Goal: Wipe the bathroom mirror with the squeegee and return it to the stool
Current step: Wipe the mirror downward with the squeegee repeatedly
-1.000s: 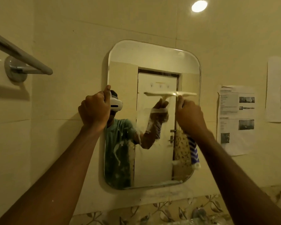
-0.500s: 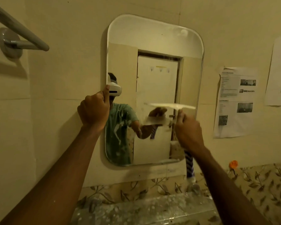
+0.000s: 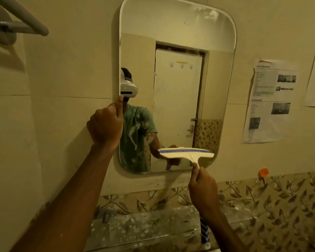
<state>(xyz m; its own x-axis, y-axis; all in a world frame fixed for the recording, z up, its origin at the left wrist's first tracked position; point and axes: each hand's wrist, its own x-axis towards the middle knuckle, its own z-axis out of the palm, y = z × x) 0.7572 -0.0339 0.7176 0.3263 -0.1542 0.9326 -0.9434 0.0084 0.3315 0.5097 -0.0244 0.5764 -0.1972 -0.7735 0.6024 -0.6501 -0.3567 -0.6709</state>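
Note:
A tall mirror (image 3: 178,30) with rounded corners hangs on the tiled wall. My right hand (image 3: 202,186) grips the handle of a cream squeegee (image 3: 185,154) with a blue strip along its blade. The blade lies level against the glass near the mirror's lower right corner. My left hand (image 3: 105,124) is closed on the mirror's left edge at mid height, thumb on the glass. The stool is not in view.
A metal towel bar (image 3: 27,20) juts out at the upper left. Printed sheets (image 3: 271,100) are stuck on the wall right of the mirror. A speckled ledge (image 3: 144,228) runs below, with an orange hook (image 3: 263,172) on the leaf-patterned tiles.
My right hand has drawn the squeegee down the right half of the mirror, from mid height to near the bottom edge. My left hand stays on the left edge.

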